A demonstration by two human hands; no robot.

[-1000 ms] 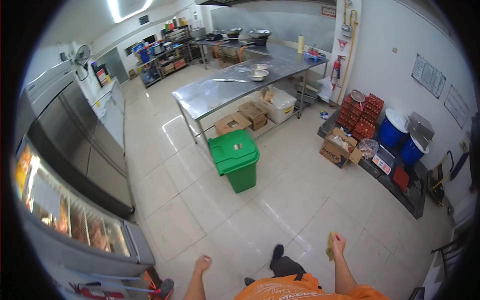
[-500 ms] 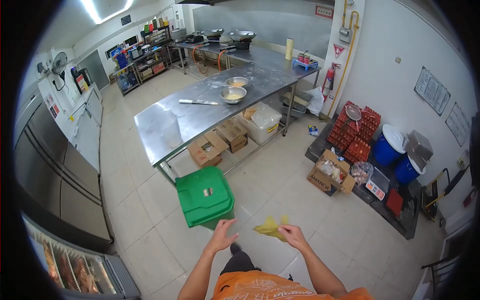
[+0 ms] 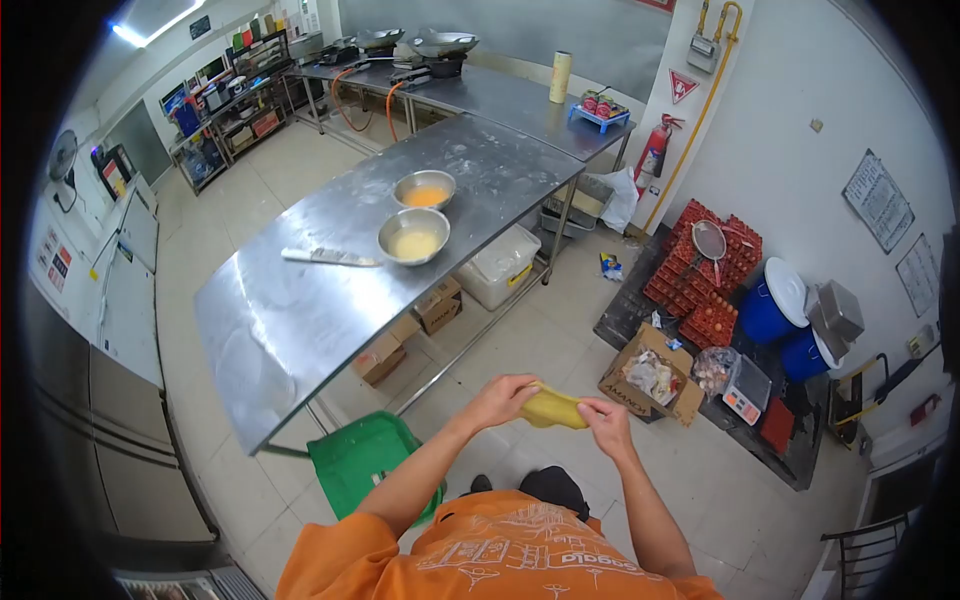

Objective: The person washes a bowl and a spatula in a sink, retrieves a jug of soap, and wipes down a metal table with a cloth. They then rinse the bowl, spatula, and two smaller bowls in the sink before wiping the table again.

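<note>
A thin, limp yellow cloth (image 3: 556, 408) is stretched between my two hands, above the floor in front of my body. My left hand (image 3: 503, 400) pinches its left end. At the opposite end, the fingers of my right hand (image 3: 607, 425) are closed on it. The green bin (image 3: 345, 462) stands below and left of my hands, partly hidden by my left forearm. Beyond the hands, the steel table (image 3: 300, 310) carries a bowl of pale yellow liquid (image 3: 414, 240), a bowl of orange liquid (image 3: 425, 192) and a white-handled knife or spatula (image 3: 330, 257).
To the right stand an open cardboard box (image 3: 640, 375), a digital scale (image 3: 745, 390), stacked red egg trays (image 3: 690, 275) and a blue drum (image 3: 770, 305). Storage boxes (image 3: 500, 270) sit under the table. Steel refrigerators (image 3: 140, 420) line the left side.
My left hand has come over and taken hold of the cloth, which hung from my right hand alone before. Both hands are higher, and my view has moved closer to the table.
</note>
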